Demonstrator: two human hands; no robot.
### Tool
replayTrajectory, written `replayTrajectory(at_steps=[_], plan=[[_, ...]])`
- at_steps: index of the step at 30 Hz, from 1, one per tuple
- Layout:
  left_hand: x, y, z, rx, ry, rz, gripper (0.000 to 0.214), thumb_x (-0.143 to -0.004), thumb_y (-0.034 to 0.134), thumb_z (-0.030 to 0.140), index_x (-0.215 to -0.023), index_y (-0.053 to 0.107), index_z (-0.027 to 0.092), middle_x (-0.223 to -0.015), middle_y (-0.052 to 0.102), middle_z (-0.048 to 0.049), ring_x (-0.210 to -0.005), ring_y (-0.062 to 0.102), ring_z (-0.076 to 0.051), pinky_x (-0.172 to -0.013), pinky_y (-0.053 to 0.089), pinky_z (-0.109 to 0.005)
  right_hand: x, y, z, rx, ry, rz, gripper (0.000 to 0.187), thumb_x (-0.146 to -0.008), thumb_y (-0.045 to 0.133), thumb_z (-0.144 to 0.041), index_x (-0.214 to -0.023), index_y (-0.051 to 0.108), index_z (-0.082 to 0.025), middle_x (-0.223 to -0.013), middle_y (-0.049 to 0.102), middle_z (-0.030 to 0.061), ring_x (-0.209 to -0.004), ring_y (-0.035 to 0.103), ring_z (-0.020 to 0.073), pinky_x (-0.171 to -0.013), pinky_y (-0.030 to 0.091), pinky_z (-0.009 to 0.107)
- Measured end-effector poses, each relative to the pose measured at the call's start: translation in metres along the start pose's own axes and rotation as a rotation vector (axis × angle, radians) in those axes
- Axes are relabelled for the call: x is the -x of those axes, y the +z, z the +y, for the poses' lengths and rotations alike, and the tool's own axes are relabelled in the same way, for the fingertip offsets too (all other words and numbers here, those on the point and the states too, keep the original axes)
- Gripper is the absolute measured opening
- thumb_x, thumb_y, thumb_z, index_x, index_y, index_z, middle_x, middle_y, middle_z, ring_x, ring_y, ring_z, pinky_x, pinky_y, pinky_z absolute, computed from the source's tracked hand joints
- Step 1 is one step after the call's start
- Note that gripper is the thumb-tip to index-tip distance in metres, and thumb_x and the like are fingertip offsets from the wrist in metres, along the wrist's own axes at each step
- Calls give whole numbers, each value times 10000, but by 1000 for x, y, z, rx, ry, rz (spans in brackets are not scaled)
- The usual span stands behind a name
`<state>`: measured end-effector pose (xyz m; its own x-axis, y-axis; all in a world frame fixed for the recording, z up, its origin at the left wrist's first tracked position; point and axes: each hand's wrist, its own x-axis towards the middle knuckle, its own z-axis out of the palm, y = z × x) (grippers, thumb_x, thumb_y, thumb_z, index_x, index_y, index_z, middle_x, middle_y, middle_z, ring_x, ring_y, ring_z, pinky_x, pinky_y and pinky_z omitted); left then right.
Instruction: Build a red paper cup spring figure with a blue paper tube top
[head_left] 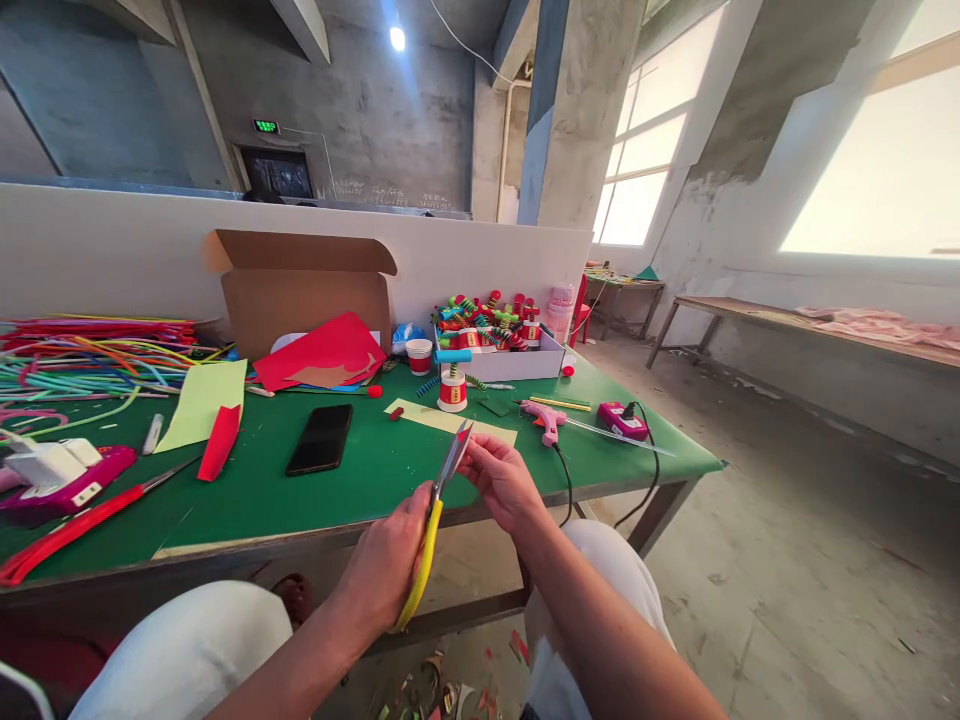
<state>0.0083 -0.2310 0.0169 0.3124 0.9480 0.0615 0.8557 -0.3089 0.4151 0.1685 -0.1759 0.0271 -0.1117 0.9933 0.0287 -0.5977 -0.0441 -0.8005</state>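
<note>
My left hand (391, 560) is wrapped round the handles of yellow-handled scissors (424, 575), whose blades point up and away from me over the table's front edge. Close by the blade tips, my right hand (501, 480) pinches a small piece of red paper (463, 436) that lies between or against the blades. Just beyond my hands stands a small red-and-white paper cup figure (452, 390) with a blue roll across its top. Under it lies a pale yellow paper strip (420, 415).
A pink glue gun (546, 420), purple power strip (624, 422), phone (320, 440) and red-handled tool (82, 527) lie on the green table (259, 510). Behind are a white box (551, 360) of finished figures, red paper (322, 352) and pipe cleaners (90, 360). Scraps litter the floor.
</note>
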Motion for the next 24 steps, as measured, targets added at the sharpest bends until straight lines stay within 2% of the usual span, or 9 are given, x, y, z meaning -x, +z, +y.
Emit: replayTrajectory(at_steps=[7,14,24], plan=[[0,2,-3,9,19,28,484,-880,383,168,-1362,356,206,-1149,670,-144,-949,688,-272,-720,470,-311,-1,-2,0,1,12,-13,337,-554,894,-362,-758,724,-154,-677,678,0,-608,614,92,-682,518,229],[1,0,-2,25,9,12,498,-865,377,153,-1360,355,202,-1197,656,-144,-994,678,-274,-762,477,-323,-1,-3,0,0,5,-9,345,-543,898,-370,-748,728,-152,-683,675,-5,-613,610,81,-677,510,213],[1,-2,-4,12,30,-10,524,-827,387,121,-1344,347,196,-1115,675,-130,-946,678,-276,-740,465,-330,0,-3,-1,0,11,-7,353,-530,904,-371,-743,729,-149,-666,672,-7,-607,604,78,-672,507,213]])
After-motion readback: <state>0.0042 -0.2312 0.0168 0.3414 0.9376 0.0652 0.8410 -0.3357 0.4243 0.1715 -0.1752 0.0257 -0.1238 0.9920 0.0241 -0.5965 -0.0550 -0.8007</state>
